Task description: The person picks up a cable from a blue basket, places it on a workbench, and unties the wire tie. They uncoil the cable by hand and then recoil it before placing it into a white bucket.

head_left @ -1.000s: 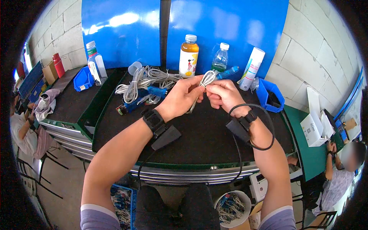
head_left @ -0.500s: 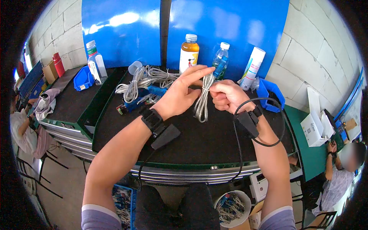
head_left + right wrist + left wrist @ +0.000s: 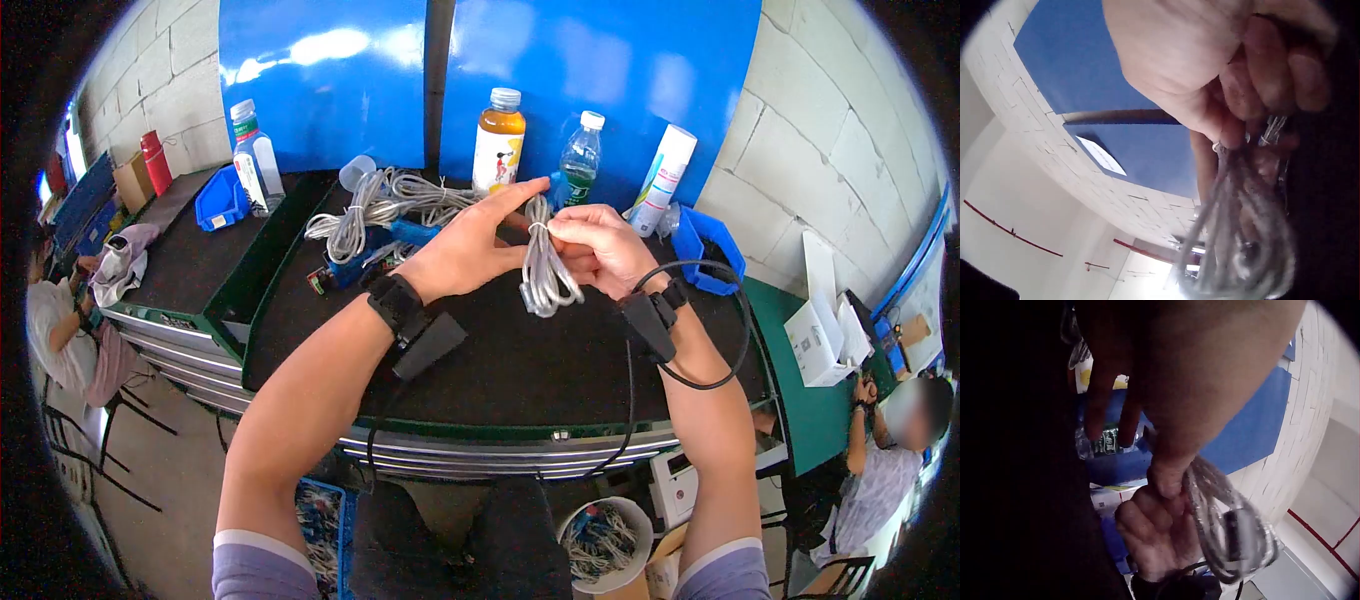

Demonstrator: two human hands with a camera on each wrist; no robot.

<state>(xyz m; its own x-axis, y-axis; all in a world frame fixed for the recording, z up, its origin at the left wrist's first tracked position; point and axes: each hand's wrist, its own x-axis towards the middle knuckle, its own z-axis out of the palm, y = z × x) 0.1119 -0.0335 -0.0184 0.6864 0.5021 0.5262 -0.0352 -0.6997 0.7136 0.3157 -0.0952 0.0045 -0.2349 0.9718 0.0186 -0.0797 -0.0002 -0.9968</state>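
Note:
A coiled grey cable bundle (image 3: 546, 272), tied near its top, hangs in front of the bench mat in the head view. My right hand (image 3: 606, 248) pinches it at the tie between thumb and curled fingers; the right wrist view shows the loops (image 3: 1241, 231) hanging below that hand's thumb. On the other side my left hand (image 3: 470, 245) has its fingers stretched out behind the bundle's top, with its thumb beside the coil. A blue connector (image 3: 558, 190) shows just above the fingers, partly hidden.
More coiled cables (image 3: 350, 228) with blue connectors lie at the back left of the mat. Behind stand an orange drink bottle (image 3: 497, 150), a clear bottle (image 3: 580, 160) and a spray can (image 3: 662, 180). A blue bin (image 3: 708, 250) sits right, a cable-filled bucket (image 3: 640, 520) below.
From a closer two-handed grasp, the left fingers have straightened and the bundle has swung down to hang. The right hand has moved right, and its pinch stays at the tie.

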